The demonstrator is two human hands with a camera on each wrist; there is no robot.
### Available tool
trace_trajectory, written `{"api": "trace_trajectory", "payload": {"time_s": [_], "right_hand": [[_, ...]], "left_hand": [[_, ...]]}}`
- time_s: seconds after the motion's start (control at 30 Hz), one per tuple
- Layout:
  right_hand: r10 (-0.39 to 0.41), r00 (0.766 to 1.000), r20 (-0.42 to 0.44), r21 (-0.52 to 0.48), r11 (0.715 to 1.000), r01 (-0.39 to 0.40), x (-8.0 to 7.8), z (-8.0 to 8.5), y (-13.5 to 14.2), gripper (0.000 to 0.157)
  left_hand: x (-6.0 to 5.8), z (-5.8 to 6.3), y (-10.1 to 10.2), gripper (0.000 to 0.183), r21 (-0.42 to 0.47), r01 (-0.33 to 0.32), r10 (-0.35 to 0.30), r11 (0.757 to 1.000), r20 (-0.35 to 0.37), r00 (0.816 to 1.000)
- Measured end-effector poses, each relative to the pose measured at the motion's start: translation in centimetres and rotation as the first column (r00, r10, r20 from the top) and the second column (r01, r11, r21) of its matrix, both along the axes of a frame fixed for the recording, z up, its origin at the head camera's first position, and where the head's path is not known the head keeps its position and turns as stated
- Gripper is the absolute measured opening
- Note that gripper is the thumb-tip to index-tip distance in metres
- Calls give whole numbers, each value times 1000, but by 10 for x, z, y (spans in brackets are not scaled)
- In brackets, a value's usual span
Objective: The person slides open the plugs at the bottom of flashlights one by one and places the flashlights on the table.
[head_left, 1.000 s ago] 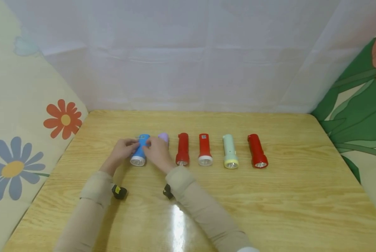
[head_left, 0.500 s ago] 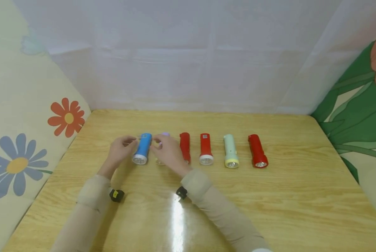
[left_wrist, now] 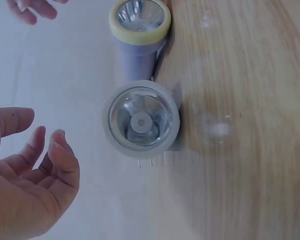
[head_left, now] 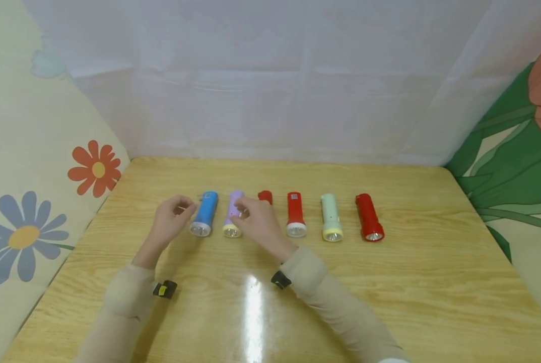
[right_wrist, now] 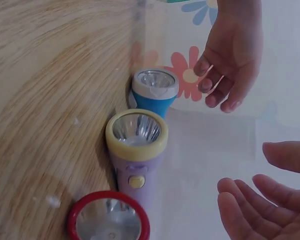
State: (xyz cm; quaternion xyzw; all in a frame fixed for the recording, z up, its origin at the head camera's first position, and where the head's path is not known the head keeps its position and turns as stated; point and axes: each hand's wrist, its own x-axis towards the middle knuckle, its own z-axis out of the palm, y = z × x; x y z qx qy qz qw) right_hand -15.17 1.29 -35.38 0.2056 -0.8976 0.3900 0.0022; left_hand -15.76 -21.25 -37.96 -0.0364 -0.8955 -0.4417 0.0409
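A blue flashlight (head_left: 205, 212) with a white head lies on the table, lens toward the person. Two thin metal prongs stick out from its side in the left wrist view. Just left of it hovers my left hand (head_left: 168, 222), fingers loosely curved and holding nothing. A purple flashlight (head_left: 232, 217) with a yellow rim lies beside the blue one. Over its right side and the neighbouring red flashlight (head_left: 265, 196) is my right hand (head_left: 263, 227), thumb and fingers apart with nothing between them. That hand hides most of the red flashlight in the head view; its red-rimmed lens (right_wrist: 110, 225) shows in the right wrist view.
Farther right in the row lie a red flashlight with a white head (head_left: 295, 214), a mint flashlight (head_left: 330, 214) with a yellow rim and a dark red flashlight (head_left: 369, 217). The wooden table (head_left: 411, 302) meets a white cloth (head_left: 270, 101) at the back.
Both hands have let go of the blue flashlight. The right hand has moved right, past the purple flashlight, uncovering it. The left hand has drawn slightly left.
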Motion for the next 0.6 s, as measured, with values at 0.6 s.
{"api": "trace_trajectory", "payload": {"time_s": [0.6], "right_hand": [[-20, 999, 47, 61, 998, 17, 4, -8, 16, 32]], "left_hand": [[1, -1, 12, 23, 99, 89, -82, 991, -77, 994]]}}
